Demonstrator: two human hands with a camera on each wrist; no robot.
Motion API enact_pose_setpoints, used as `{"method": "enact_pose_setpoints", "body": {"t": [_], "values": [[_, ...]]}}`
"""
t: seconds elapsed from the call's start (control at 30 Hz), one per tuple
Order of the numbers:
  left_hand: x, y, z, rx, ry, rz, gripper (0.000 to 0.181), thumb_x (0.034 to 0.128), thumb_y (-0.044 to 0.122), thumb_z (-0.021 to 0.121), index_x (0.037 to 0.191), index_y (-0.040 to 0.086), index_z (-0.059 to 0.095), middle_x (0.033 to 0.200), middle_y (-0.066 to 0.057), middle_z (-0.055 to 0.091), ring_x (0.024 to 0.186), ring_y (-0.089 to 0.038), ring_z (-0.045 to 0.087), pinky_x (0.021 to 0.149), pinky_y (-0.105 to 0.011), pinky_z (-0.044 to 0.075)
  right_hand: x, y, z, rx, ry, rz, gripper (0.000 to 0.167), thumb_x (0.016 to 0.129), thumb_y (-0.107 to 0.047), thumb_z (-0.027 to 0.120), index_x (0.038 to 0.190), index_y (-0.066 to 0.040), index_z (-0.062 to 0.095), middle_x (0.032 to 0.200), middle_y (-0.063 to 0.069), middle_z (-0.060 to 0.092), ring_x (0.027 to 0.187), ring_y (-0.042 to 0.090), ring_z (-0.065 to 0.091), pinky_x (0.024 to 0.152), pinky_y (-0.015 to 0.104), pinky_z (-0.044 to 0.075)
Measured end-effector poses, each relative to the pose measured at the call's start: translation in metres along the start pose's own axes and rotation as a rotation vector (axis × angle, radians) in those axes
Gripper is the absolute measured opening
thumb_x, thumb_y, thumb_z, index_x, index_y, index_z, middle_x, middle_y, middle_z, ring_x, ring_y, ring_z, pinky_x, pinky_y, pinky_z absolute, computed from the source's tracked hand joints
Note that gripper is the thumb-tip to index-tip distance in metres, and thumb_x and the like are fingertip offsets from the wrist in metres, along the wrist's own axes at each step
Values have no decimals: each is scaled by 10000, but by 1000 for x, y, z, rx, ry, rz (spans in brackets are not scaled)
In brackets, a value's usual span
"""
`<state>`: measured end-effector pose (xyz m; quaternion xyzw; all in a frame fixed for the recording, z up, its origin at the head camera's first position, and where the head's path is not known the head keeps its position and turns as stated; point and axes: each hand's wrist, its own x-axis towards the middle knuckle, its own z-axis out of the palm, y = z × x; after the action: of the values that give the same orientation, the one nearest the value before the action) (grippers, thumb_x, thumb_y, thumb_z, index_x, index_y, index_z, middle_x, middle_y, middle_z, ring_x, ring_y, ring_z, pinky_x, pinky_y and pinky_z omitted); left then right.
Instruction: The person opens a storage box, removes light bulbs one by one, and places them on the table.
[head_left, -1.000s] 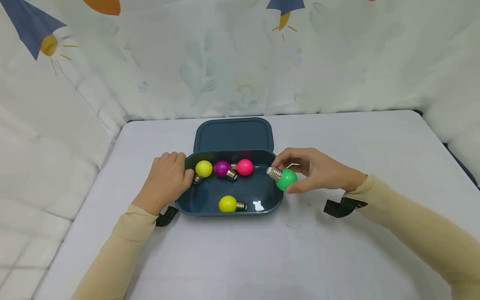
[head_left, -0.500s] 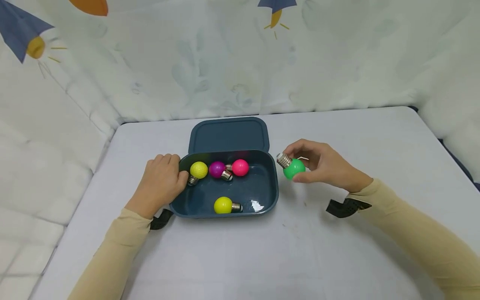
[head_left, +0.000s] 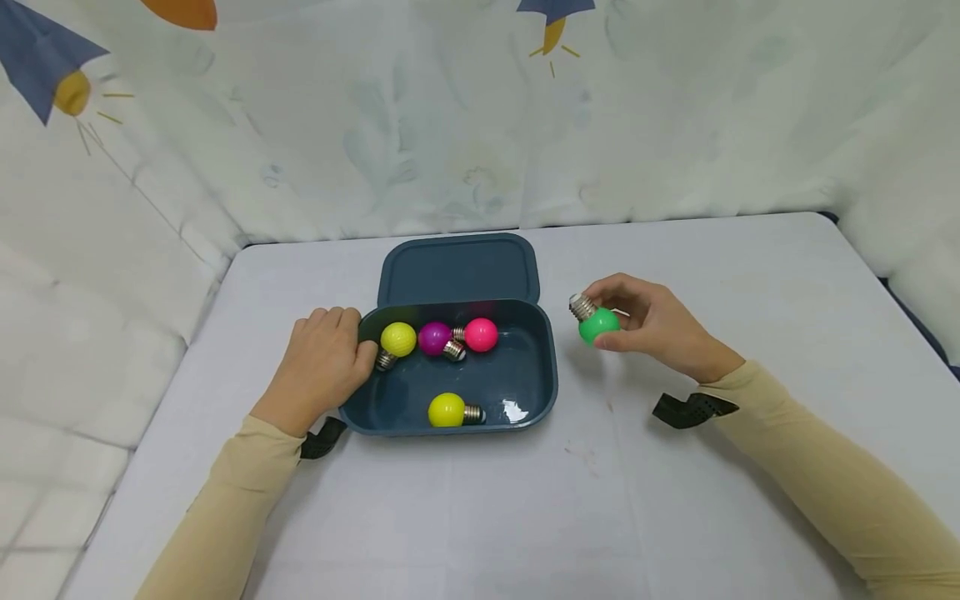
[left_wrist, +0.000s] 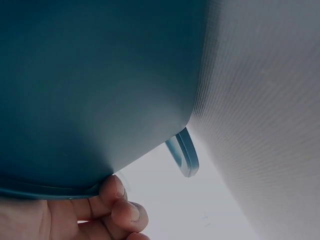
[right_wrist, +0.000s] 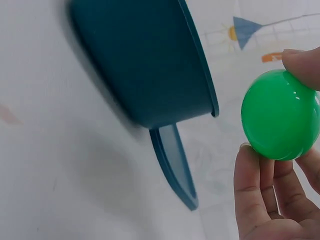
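Observation:
A dark blue box stands on the table with several light bulbs inside. My left hand grips its left rim, thumb over the edge; the left wrist view shows curled fingertips at the box's outer wall. To the right of the box, my right hand pinches a green light bulb above the table, its metal screw base tilted up and left. Along the back inside lie a textured yellow bulb, a purple bulb and a pink bulb. A smooth yellow bulb lies at the front.
The box's lid lies behind it, against its back edge. A white cloth covers the table. Patterned fabric walls rise at the back and on both sides.
My right hand has carried the green bulb from over the box's right edge to the right and slightly back. The left hand keeps its grip on the rim. The head view shifted a little.

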<state>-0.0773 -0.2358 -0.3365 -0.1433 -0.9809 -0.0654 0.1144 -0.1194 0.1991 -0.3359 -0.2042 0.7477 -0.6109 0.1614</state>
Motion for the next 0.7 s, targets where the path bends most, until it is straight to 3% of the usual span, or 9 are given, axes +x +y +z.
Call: {"method": "enact_pose_setpoints", "body": {"t": [0.33, 0.57, 0.7], "values": [[-1, 0, 1, -6, 6, 2, 181, 905, 145, 460, 758, 42, 449, 671, -84, 410, 646, -279, 400, 612, -366, 270, 2, 13, -4, -5, 60, 47, 494, 862, -18, 783, 1314, -71, 593, 1313, 38, 625, 1182, 187, 644, 938, 227, 565], [-1, 1, 0, -2, 12, 7, 180, 906, 147, 464, 766, 34, 461, 677, -91, 424, 649, -286, 407, 607, -365, 273, 4, 20, -4, -31, 79, 86, 490, 858, -70, 806, 1304, -99, 605, 1313, 32, 631, 1180, 193, 646, 881, 250, 559], [0, 1, 0, 1, 17, 12, 181, 907, 148, 463, 771, 29, 462, 680, -96, 427, 648, -288, 403, 605, -367, 275, 7, 25, -5, -59, 90, 102, 504, 848, -90, 824, 1304, -110, 608, 1311, 28, 633, 1177, 182, 653, 942, 233, 545]]}}
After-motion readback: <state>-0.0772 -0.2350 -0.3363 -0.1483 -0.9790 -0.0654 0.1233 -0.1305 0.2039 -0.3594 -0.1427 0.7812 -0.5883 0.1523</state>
